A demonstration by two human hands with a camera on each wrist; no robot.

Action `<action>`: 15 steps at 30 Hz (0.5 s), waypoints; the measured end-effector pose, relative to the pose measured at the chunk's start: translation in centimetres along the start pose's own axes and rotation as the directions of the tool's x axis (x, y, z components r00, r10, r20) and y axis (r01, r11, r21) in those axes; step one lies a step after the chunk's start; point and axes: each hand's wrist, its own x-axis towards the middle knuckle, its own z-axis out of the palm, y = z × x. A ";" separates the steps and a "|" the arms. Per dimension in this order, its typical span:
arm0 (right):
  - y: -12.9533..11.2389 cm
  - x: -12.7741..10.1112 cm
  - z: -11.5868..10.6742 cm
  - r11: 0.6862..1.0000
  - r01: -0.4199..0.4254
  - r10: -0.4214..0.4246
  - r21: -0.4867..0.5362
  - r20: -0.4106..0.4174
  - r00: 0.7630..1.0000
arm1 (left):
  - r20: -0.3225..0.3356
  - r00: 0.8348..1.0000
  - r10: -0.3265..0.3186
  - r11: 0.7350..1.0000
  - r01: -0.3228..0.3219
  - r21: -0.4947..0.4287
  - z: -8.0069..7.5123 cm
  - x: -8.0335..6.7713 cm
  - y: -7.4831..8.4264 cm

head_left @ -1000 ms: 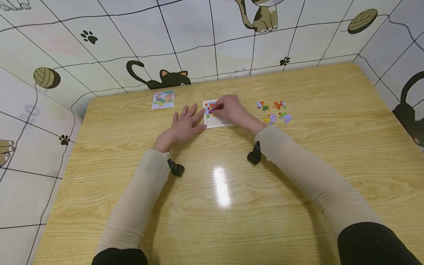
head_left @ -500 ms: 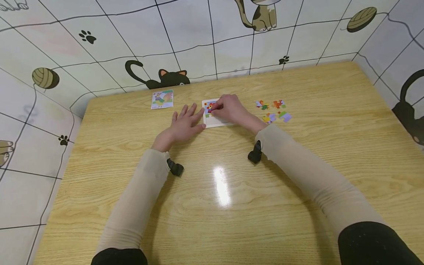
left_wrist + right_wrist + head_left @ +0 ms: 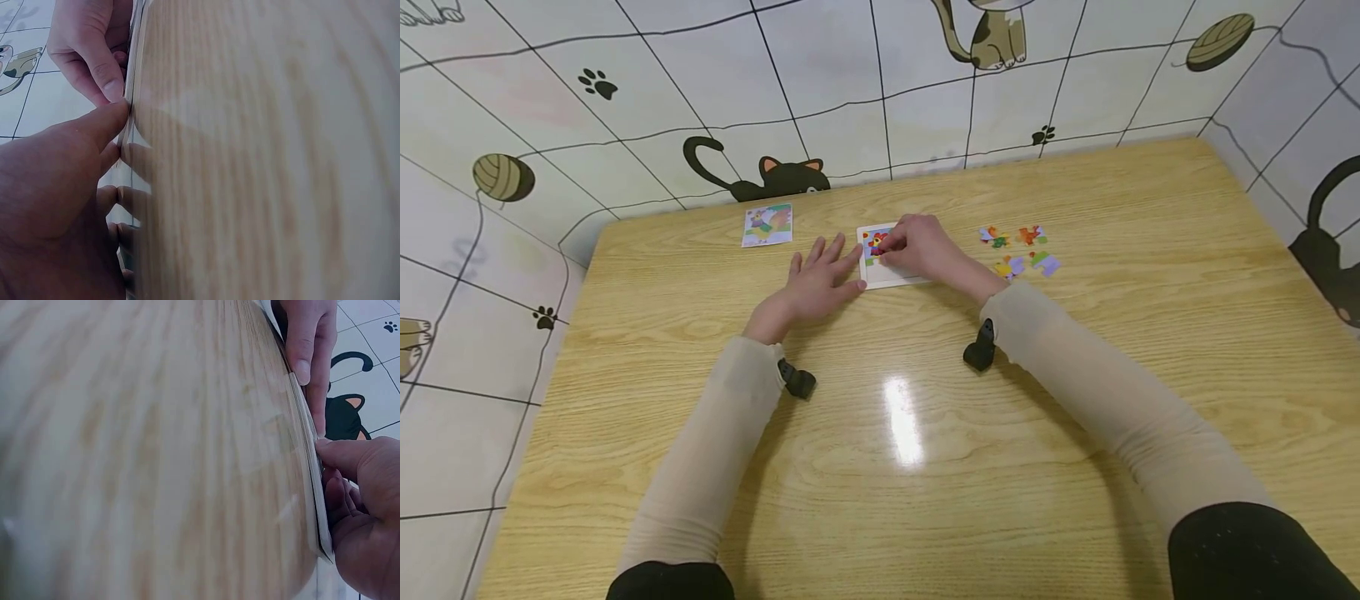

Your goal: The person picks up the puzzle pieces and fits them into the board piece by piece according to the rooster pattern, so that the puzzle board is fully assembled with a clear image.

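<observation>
A white-rimmed puzzle tray (image 3: pixel 895 283) lies flat near the back of the table, with coloured puzzle pieces (image 3: pixel 871 238) in its left part. My left hand (image 3: pixel 820 287) is spread palm down to its left, thumb and forefinger touching the tray's left edge. Over the middle of the tray, my right hand (image 3: pixel 922 247) has thumb and forefinger together at a small puzzle piece (image 3: pixel 878 247) with red and dark colours. The hand covers much of the tray's right part. In the right wrist view the tray's edge (image 3: pixel 310 469) shows side-on, with the right thumb above it.
Several loose puzzle pieces (image 3: pixel 1031 237) lie in small groups to the right of the tray. A square picture card (image 3: pixel 767 226) rests at the back left. The wooden table (image 3: pixel 850 500) meets a cat-patterned wall (image 3: pixel 917 92) behind and on both sides.
Both hands stay at the tray. The right fingertips shift only slightly at the puzzle piece, and more of the red picture shows beside them.
</observation>
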 end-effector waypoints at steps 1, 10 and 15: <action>0.0 0.0 0.0 1.000 -0.002 0.002 0.000 -0.002 1.000 | 0.001 1.000 0.000 1.000 0.000 -0.002 0.0 0.0 0.0; 0.0 -0.2 0.1 1.000 -0.003 0.004 0.031 -0.022 1.000 | -0.001 1.000 -0.002 1.000 0.002 -0.005 0.0 0.1 0.0; -0.1 -0.2 0.1 0.999 -0.020 0.021 0.034 -0.021 1.000 | -0.001 1.000 -0.004 1.000 0.004 -0.007 0.0 0.0 0.1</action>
